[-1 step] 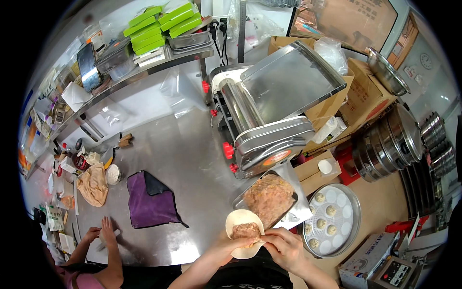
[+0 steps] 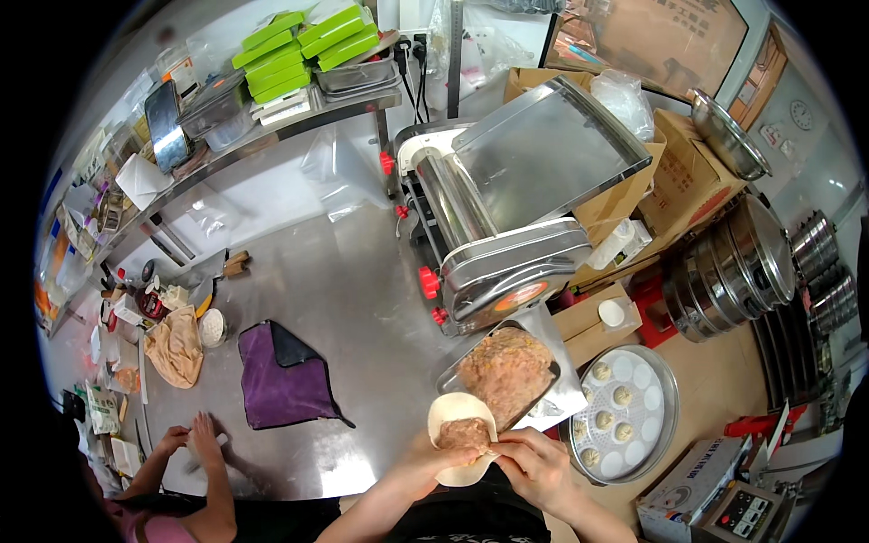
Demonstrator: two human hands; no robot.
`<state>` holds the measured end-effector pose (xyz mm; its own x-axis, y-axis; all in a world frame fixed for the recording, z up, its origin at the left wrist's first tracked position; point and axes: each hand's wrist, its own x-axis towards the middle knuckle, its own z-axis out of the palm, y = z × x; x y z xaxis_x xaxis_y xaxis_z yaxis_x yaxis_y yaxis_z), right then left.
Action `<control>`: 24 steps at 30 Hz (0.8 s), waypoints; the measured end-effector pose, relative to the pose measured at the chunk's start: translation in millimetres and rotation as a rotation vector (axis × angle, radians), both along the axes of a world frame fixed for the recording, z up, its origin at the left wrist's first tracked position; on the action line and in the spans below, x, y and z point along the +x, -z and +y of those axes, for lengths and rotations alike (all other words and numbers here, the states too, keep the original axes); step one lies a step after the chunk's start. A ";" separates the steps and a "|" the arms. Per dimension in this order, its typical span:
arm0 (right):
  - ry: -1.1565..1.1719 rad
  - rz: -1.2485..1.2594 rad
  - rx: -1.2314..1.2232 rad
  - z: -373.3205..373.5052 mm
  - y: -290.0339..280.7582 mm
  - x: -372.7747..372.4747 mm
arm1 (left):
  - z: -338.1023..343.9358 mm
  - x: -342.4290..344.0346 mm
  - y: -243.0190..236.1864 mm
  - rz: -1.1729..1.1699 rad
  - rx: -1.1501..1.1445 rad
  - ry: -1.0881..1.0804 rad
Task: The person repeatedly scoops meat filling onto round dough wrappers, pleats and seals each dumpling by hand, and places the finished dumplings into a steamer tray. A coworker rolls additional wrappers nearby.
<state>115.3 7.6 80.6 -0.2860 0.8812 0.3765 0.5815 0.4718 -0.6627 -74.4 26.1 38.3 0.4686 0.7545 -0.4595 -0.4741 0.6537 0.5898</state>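
Observation:
In front of me, a round dough wrapper [image 2: 446,410] with a mound of meat filling [image 2: 463,433] in its middle rests in my left hand [image 2: 425,469]. The left thumb lies over the filling. At the wrapper's right edge, my right hand [image 2: 534,466] pinches the dough into a small gathered fold. Just beyond my hands sits a metal tray [image 2: 445,378] heaped with the same minced filling [image 2: 507,373]. To the right, a round steamer [image 2: 671,412] holds several pleated buns on white paper rounds.
A dough roller machine [image 2: 498,217] stands behind the filling tray. A purple cloth [image 2: 285,385] lies on the steel table [image 2: 362,299]. At the left, another person's hands [image 2: 195,442] work at the table edge. Stacked steamers [image 2: 733,262] and a boxy appliance [image 2: 715,502] are at the right.

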 end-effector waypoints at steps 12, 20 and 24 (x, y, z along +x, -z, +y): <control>0.167 0.089 -0.150 -10.9 -1.1 -1.5 | -1.6 17.1 -10.1 0.089 0.052 -0.065; 0.139 0.085 -0.209 -12.6 2.4 8.0 | -0.8 17.7 -12.9 0.142 0.086 0.009; 0.150 0.153 -0.229 -8.1 -1.5 8.5 | 2.2 17.8 -13.4 0.170 0.131 0.071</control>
